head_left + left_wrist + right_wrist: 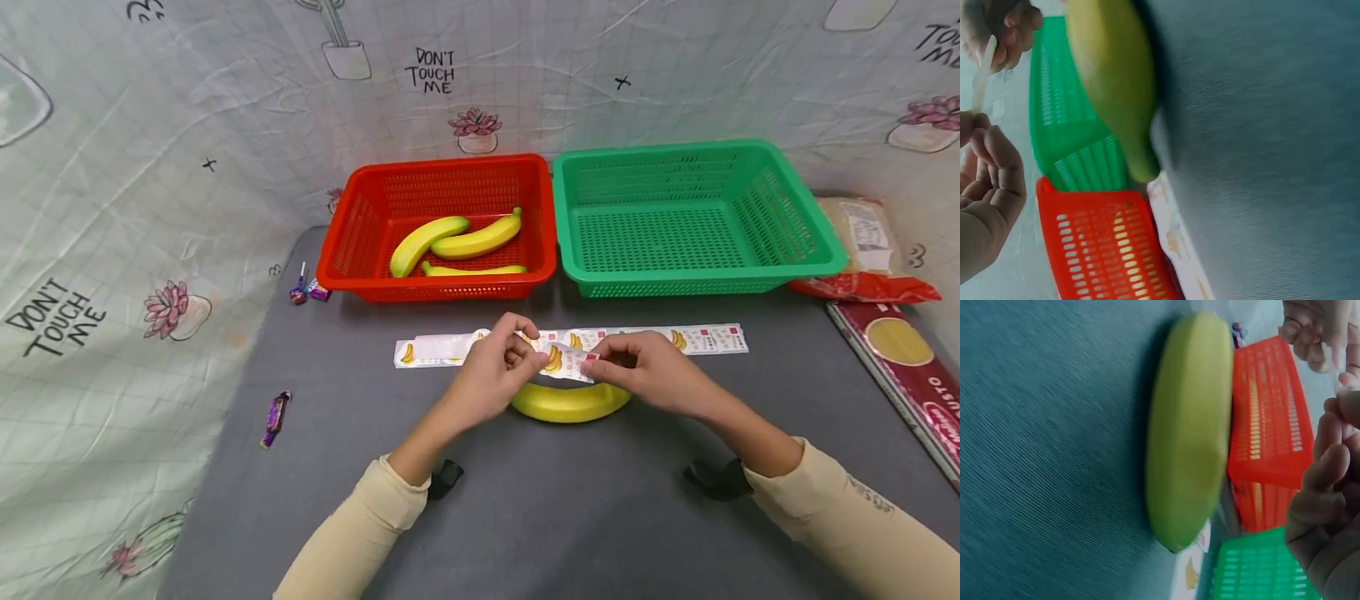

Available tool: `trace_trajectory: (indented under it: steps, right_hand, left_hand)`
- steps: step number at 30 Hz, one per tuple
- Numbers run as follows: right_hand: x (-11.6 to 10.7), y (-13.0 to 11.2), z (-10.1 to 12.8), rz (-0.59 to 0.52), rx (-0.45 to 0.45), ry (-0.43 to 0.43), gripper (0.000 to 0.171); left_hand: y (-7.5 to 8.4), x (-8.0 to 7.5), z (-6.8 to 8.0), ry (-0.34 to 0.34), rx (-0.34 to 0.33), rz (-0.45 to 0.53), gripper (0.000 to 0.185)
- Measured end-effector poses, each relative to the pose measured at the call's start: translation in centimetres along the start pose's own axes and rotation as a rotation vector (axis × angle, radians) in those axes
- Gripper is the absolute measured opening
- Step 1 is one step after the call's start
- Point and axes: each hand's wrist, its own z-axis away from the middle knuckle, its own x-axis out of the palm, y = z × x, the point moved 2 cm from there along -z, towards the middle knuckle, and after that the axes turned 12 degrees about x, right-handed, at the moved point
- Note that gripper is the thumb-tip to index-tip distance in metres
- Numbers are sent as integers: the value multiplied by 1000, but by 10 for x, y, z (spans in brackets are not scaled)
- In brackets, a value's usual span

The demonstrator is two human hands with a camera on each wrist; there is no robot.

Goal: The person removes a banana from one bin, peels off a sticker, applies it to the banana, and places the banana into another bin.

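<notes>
We see the banana [570,403] on the table only in part, its upper edge hidden behind both hands and the sticker [566,363] they pinch above it. Right of the banana, the red box [911,371] is cut by the frame edge, its print too small to read.

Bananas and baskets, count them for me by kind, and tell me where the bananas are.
Bananas: 4, that is 3 in the red basket at and, plus 1 on the table under both hands
Baskets: 2, the red one and the green basket
Total: 6
</notes>
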Motion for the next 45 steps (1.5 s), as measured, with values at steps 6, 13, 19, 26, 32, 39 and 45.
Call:
trace_trajectory:
  steps: [6, 13, 19, 26, 32, 39, 45]
  right_hand:
    - [13, 6, 8, 90, 11, -10, 28]
    - [22, 10, 4, 186, 39, 6, 32]
    - [26, 14, 4, 245, 50, 25, 31]
    - [27, 13, 6, 255, 40, 54, 30]
    - [26, 13, 8, 257, 40, 66, 29]
    - [25, 13, 11, 220, -40, 141, 19]
    - [35, 12, 10, 260, -151, 102, 10]
  left_hand:
    - [-2, 16, 11, -181, 4, -252, 8]
    - [-10, 26, 13, -239, -33, -392, 8]
    - [-15, 31, 13, -250, -18, -403, 10]
    - [-20, 30, 16, -298, -31, -375, 21]
    - [-19, 29, 15, -312, -55, -354, 25]
    - [-18, 30, 16, -309, -38, -373, 24]
    - [-18, 31, 18, -319, -43, -386, 24]
